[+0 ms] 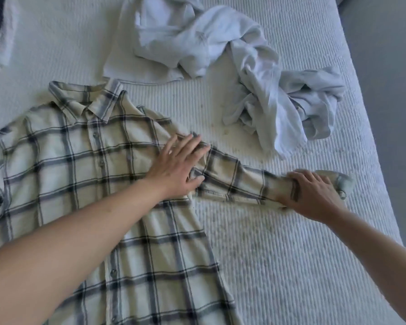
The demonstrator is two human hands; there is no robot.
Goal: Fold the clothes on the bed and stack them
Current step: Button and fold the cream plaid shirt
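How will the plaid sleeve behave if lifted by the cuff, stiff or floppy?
Probably floppy: the sleeve is thin woven cloth, already wrinkled near the shoulder where the left hand presses flat. Likely light; it lies limp on the bed. Lifted at the cuff by the right hand, it should drape and drag rather than hold shape.

- Soft, even daylight with a cool, washed-out cast; no glare.
- Shadows are faint, only thin ones under the forearms.
- Slight softness overall; pale clothes (220, 50) lose detail.
- Wide-angle bending curves the bed (291, 254) at its right edge.
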